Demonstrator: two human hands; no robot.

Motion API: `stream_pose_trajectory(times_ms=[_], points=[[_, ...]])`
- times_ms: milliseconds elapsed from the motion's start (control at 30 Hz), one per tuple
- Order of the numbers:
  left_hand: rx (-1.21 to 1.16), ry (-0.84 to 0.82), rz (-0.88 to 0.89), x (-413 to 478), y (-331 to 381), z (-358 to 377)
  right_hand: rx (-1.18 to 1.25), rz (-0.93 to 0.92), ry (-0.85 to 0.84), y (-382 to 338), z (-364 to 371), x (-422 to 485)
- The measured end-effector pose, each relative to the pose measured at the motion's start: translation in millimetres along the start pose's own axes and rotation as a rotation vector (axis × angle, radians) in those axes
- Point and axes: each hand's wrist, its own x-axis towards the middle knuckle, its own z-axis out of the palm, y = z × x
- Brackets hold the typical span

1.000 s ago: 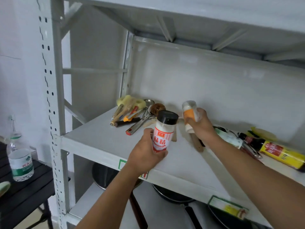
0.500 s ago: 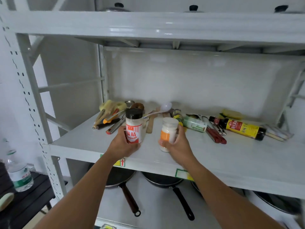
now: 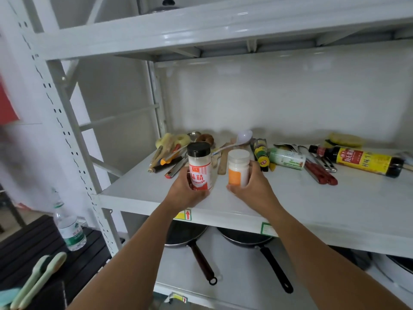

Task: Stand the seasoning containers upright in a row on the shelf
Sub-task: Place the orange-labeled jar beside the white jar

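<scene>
Standing two jars: left hand (image 3: 186, 192) fingers wrap the black-capped jar (image 3: 199, 167), right hand (image 3: 254, 189) fingers the white-capped jar (image 3: 238, 167). Next, I judge, both release on the shelf (image 3: 312, 204), then fetch bottles lying beyond the fingertips.

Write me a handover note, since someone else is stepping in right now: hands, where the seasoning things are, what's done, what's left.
Left hand: grips the black-capped jar, upright, near the shelf front.
Right hand: grips the white-capped jar, upright, just right of the first; whether either base touches the shelf is unclear.
Lying down further back: yellow-capped bottle, green-labelled bottle, dark sauce bottle.
Done: no container stands released.
Left: set both jars down side by side, then stand the three lying bottles in the row.
</scene>
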Motion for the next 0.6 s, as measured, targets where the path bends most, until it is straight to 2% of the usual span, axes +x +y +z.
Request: stream_pose_trajectory(times_ms=[267, 433, 600], points=[[0.028, -0.017, 0.011, 1, -1, -1, -0.04, 0.061, -0.022, -7, -2, -5], [0.029, -0.016, 0.009, 1, -1, 1, -0.128, 0.029, 0.037, -4, 0, -6], [0.027, -0.018, 0.008, 3, -1, 1, -0.086, 0.017, 0.017, -5, -4, -7]])
